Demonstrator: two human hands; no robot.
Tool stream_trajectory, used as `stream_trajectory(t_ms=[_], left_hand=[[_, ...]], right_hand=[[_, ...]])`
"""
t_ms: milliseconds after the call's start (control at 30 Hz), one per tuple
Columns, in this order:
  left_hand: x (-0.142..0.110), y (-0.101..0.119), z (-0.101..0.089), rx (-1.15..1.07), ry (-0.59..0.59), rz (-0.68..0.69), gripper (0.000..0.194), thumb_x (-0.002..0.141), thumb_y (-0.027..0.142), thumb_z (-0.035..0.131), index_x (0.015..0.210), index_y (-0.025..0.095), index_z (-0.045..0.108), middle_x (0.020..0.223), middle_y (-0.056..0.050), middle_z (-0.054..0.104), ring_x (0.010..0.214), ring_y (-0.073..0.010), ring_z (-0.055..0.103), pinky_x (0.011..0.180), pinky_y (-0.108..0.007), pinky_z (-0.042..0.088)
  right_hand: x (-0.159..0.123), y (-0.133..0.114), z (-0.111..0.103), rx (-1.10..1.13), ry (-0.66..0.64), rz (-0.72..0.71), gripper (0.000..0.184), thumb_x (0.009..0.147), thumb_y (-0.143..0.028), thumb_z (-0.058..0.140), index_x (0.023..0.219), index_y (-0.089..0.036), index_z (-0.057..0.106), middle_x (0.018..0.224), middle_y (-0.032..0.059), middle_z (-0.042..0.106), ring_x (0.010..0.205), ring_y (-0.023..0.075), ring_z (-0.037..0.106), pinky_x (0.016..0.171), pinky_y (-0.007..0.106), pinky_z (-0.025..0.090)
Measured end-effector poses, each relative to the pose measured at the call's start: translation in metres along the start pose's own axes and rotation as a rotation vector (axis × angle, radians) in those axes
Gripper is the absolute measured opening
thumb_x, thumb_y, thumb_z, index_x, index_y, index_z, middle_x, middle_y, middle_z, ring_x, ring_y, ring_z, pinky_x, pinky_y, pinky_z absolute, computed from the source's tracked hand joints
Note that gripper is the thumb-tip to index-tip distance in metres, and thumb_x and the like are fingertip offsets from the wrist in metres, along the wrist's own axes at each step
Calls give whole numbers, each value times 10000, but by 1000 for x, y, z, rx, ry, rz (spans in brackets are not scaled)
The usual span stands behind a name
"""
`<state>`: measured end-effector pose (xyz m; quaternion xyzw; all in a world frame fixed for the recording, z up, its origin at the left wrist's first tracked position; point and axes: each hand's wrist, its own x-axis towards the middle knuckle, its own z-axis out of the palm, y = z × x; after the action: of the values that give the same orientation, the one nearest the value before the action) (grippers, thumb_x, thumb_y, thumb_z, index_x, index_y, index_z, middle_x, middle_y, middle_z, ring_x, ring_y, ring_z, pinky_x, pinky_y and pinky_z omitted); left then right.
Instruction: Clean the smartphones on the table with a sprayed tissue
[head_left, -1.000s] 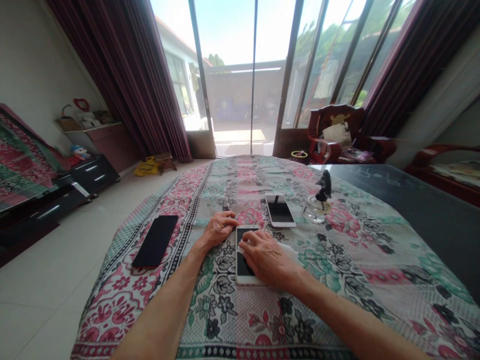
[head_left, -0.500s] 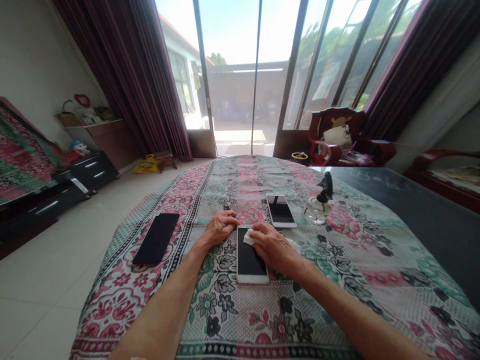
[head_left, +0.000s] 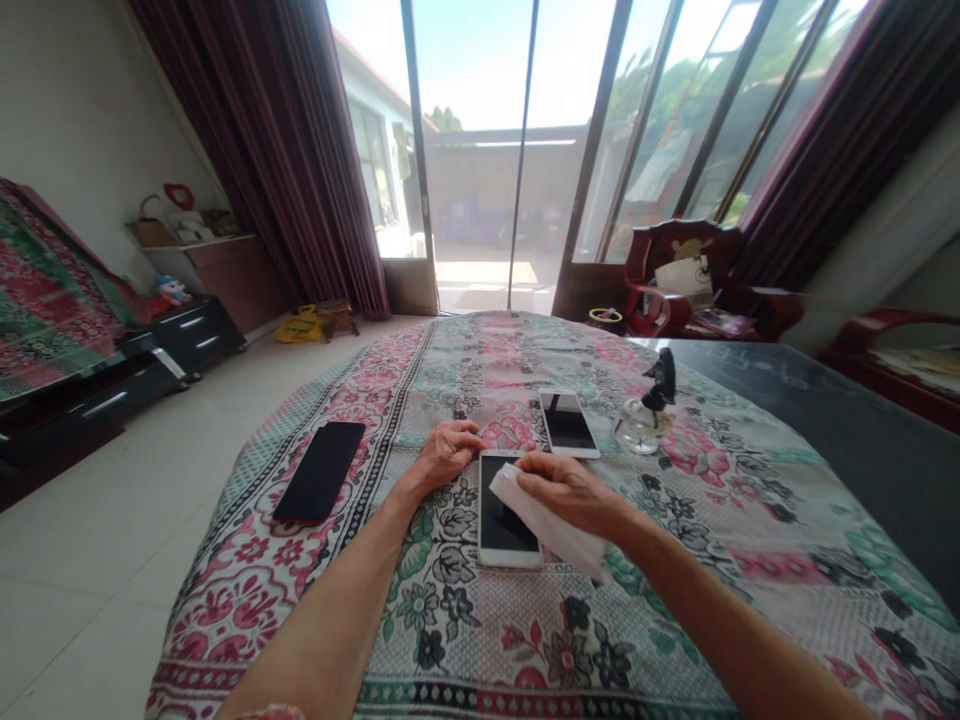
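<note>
A white phone [head_left: 504, 520] with a dark screen lies face up on the flowered tablecloth [head_left: 675, 540] in front of me. My left hand [head_left: 444, 452] rests curled at its upper left corner, fingers touching the edge. My right hand [head_left: 571, 490] hovers over the phone's right side and grips a white cloth [head_left: 551, 524], which hangs across the screen's right part. A second white phone [head_left: 568, 424] lies just beyond. A black phone [head_left: 319, 472] lies off to the left.
A small glass bottle with a black spray top [head_left: 646, 415] stands to the right of the far phone. Bare dark tabletop [head_left: 840, 420] shows on the right. Red wooden chairs [head_left: 697, 280] and glass doors are beyond; a low black cabinet [head_left: 150, 350] stands left.
My right hand slid up the phone from its lower part to the top, then lifted with the cloth, which now hangs loose. The left hand stayed at the phone's corner.
</note>
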<state>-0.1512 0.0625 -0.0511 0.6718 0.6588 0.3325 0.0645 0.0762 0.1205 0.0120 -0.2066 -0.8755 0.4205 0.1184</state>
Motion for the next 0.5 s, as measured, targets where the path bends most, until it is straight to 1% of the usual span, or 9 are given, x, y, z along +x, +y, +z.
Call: stream_trajectory(t_ms=[67,167,300,400,500], left_hand=[[0,0,0,4,4,-3,284,769,92,533,847,247,758,1088,-16,679,1051,-180,605,1015,-322,410],[0,-1,1,5,7,6,286,765,87,535,845,246,758,1075,-16,680,1030,-178,612,1007,-320,415],[1,0,1,5,7,11,285,765,84,535,846,242,758,1075,-18,679,1025,-177,614,1002,-322,418],[1,1,0,6,3,6,294,761,76,531,849,241,758,1073,-20,681,1029,-175,614,1001,-318,419],[1,2,-1,0,7,1,285,758,82,537,841,241,758,1067,-18,684,1029,-175,613,1001,-312,422]], right_hand=[[1,4,2,-49,36,-15,201,874,-232,465,850,-155,649,746,16,612,668,119,532,616,228,420],[2,9,6,-222,121,-97,171,845,-195,511,795,-166,672,769,25,612,720,132,545,673,248,409],[1,10,10,-362,147,-123,180,862,-168,482,782,-163,643,753,29,616,692,128,542,642,240,386],[-1,6,9,-393,167,-100,170,890,-186,456,823,-163,610,754,32,628,689,133,551,648,244,382],[-3,3,9,-357,135,-71,171,915,-204,431,861,-169,589,739,25,628,661,129,547,643,242,387]])
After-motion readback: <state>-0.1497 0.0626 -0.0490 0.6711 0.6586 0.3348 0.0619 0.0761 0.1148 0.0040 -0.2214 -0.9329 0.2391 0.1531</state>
